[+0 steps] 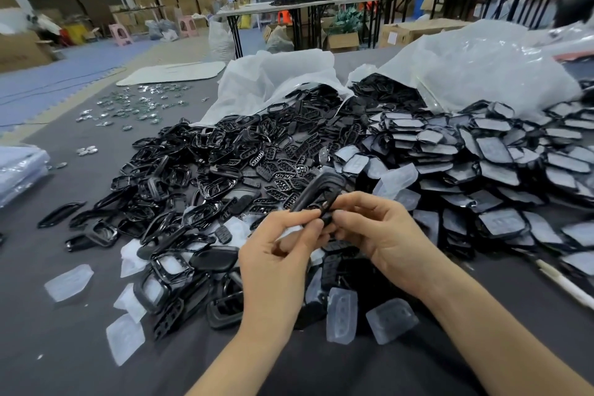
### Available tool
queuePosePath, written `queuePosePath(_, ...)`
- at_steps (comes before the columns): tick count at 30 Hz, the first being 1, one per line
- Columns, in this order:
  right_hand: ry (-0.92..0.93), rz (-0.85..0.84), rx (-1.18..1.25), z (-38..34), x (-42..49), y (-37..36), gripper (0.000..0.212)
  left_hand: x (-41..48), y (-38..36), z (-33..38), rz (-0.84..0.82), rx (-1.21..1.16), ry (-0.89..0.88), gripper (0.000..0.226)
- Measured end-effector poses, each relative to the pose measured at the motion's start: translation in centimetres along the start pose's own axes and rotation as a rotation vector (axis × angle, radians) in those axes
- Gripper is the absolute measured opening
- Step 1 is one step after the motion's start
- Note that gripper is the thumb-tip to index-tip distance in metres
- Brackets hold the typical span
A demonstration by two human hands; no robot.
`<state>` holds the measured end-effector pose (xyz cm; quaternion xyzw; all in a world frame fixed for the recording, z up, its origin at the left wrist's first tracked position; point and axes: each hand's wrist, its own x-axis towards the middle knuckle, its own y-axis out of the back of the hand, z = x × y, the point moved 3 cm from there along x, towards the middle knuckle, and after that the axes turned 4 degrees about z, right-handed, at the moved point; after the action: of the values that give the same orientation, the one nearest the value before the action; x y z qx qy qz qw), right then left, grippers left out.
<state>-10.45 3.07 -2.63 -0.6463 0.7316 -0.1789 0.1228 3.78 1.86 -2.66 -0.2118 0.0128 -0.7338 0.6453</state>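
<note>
Both hands hold one black plastic frame piece above the dark grey table. My left hand pinches its lower end between thumb and fingers. My right hand pinches the same piece from the right, its fingertips meeting the left ones. The frame's curved top sticks up past the fingers; its lower part is hidden by them. Under and around the hands lies a heap of black frames and perforated black inserts.
Clear soft pads are scattered at the front left and centre. Stacked assembled pieces fill the right. Two white plastic bags spill parts at the back. Small shiny parts lie far left. A white stick lies at the right.
</note>
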Motion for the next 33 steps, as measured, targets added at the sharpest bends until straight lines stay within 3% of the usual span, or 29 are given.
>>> queuePosePath(6,0.077,0.082,-0.144,-0.3,0.2,0.4,0.013,0.1,0.0,0.4,-0.011,0.088,-0.011,0.010)
queuePosePath(12,0.039,0.276,0.072,-1.1,0.7,1.7,0.013,0.6,0.4,0.4,-0.003,0.117,-0.049,0.007)
queuePosePath(17,0.027,0.364,0.170,-0.9,0.8,2.1,0.009,0.7,0.4,-0.1,-0.042,0.132,-0.065,0.024)
queuePosePath(23,-0.010,0.315,0.131,-0.6,0.8,2.1,0.011,0.8,0.6,-0.3,-0.043,0.147,-0.071,0.014)
queuePosePath(28,-0.067,0.274,0.022,-0.2,0.8,1.9,0.014,1.0,0.8,-0.2,0.013,0.211,-0.102,0.031)
queuePosePath(33,-0.092,0.237,0.041,0.0,0.7,1.5,0.013,1.1,0.9,-0.3,0.048,0.223,-0.090,0.032)
